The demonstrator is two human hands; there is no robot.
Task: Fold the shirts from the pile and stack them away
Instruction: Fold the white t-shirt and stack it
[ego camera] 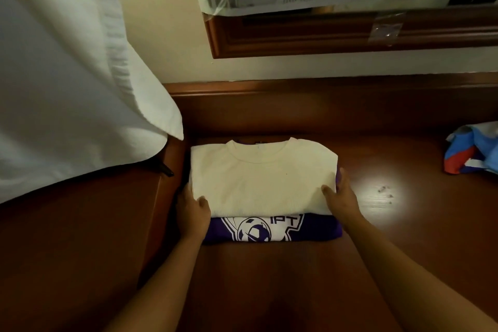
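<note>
Gripping the folded cream cotton shirt [262,176] at its side edges, left hand [192,214] and right hand [342,197] hold it atop a folded purple printed shirt [269,229].

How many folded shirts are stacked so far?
2: a cream shirt on top, a purple printed shirt beneath it, both on the wooden surface. Others could be hidden underneath.

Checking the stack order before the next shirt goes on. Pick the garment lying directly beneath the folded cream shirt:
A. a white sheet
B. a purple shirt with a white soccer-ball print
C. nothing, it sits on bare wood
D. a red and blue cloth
B: the purple shirt with its white ball print pokes out under the near edge of the cream shirt, which both hands hold at its sides.
</note>
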